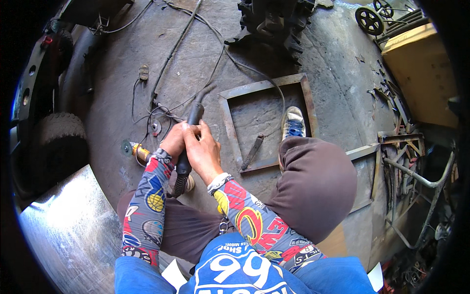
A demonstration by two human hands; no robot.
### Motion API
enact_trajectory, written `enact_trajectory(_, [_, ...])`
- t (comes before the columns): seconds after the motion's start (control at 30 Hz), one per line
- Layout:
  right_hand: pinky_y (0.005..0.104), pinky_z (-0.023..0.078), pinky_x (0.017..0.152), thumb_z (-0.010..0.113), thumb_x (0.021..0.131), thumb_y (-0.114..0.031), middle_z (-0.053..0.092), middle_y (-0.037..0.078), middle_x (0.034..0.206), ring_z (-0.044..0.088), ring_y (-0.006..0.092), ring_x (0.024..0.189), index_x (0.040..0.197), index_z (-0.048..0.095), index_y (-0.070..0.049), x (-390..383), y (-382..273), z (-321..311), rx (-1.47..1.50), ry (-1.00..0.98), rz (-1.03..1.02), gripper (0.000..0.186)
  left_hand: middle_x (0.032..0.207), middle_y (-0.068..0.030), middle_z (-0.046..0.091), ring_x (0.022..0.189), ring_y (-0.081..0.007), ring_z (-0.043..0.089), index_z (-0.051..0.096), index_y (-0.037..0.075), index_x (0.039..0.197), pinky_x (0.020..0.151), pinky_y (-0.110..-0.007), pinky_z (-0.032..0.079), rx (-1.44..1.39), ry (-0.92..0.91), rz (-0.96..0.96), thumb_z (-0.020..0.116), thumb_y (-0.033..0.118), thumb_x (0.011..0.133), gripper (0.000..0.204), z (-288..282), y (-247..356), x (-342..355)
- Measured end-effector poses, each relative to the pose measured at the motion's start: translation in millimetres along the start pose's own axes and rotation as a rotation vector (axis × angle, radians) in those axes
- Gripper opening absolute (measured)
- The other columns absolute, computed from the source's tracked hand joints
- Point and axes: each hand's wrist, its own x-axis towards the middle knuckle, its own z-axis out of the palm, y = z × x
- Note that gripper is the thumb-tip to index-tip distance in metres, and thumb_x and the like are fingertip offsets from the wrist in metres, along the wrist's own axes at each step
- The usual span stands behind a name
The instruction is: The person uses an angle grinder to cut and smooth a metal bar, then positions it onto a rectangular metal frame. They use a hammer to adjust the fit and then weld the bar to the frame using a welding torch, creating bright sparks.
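Note:
I am squatting over a concrete floor. My left hand (pixel 174 141) and my right hand (pixel 203 152) both grip a black welding torch (pixel 188 142) held nearly upright in front of me. Its nozzle end points up and away toward the corner of a square steel frame (pixel 227 122) lying flat on the floor. My right foot in a white and blue shoe (pixel 293 122) stands inside that frame. A short flat metal bar (pixel 252 152) lies inside the frame near its lower edge.
An angle grinder (pixel 134 151) lies on the floor left of my hands, among black cables (pixel 171 54). A shiny metal sheet (pixel 68 225) is at lower left. A tyre (pixel 58 142) sits at left. Scrap metal and bent tubing (pixel 416 171) pile up at right.

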Motion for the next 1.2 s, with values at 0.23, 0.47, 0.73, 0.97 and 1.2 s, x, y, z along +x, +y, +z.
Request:
enact_trajectory(0.23, [0.0352, 0.056, 0.085, 0.069, 0.093, -0.050, 0.068, 0.023, 0.122, 0.068, 0.0266, 0.107, 0.144, 0.051, 0.006, 66.4, 62.4, 10.2, 0.169, 0.105, 0.200, 0.077, 0.107, -0.0070, 0.073, 0.095, -0.0134, 0.065, 0.070, -0.001, 0.118, 0.084, -0.031, 0.052, 0.079, -0.006, -0.153, 0.053, 0.033, 0.107, 0.039, 16.8, -33.3, 46.0])
enact_trajectory(0.47, [0.0327, 0.052, 0.077, 0.069, 0.091, -0.042, 0.070, 0.021, 0.114, 0.067, 0.0238, 0.098, 0.147, 0.050, 0.007, 98.0, 85.2, 10.4, 0.234, 0.010, 0.198, 0.077, 0.080, -0.0059, 0.065, 0.055, -0.0173, 0.061, 0.063, 0.006, 0.106, 0.045, -0.033, 0.050, -0.062, 0.047, -0.165, 0.049, 0.031, 0.106, 0.028, 25.8, -39.8, 62.7])
enact_trajectory(0.73, [0.0313, 0.055, 0.077, 0.073, 0.088, -0.043, 0.073, 0.022, 0.112, 0.070, 0.0219, 0.095, 0.146, 0.049, 0.011, 94.0, 64.9, -3.9, 0.256, 0.042, 0.212, 0.083, 0.081, -0.0060, 0.067, 0.057, -0.0167, 0.062, 0.065, 0.006, 0.111, 0.047, -0.032, 0.049, 0.032, 0.029, -0.184, 0.053, 0.035, 0.106, 0.032, 30.2, -33.7, 67.6])
enact_trajectory(0.97, [0.0394, 0.052, 0.099, 0.070, 0.084, -0.053, 0.068, 0.032, 0.123, 0.068, 0.0403, 0.117, 0.142, 0.056, 0.004, 90.0, 60.8, -5.6, 0.166, 0.038, 0.184, 0.082, 0.096, -0.0079, 0.071, 0.077, -0.0153, 0.066, 0.067, 0.002, 0.120, 0.061, -0.032, 0.053, 0.023, 0.049, -0.183, 0.054, 0.034, 0.106, 0.037, 24.0, -38.2, 67.7])
enact_trajectory(1.2, [0.0332, 0.053, 0.094, 0.073, 0.087, -0.048, 0.069, 0.030, 0.124, 0.070, 0.0292, 0.113, 0.143, 0.052, 0.011, 89.6, 53.8, -8.5, 0.154, 0.006, 0.200, 0.084, 0.100, -0.0081, 0.072, 0.083, -0.0136, 0.066, 0.069, 0.000, 0.118, 0.068, -0.031, 0.054, 0.084, 0.053, -0.156, 0.052, 0.034, 0.108, 0.039, 21.1, -40.1, 69.3])
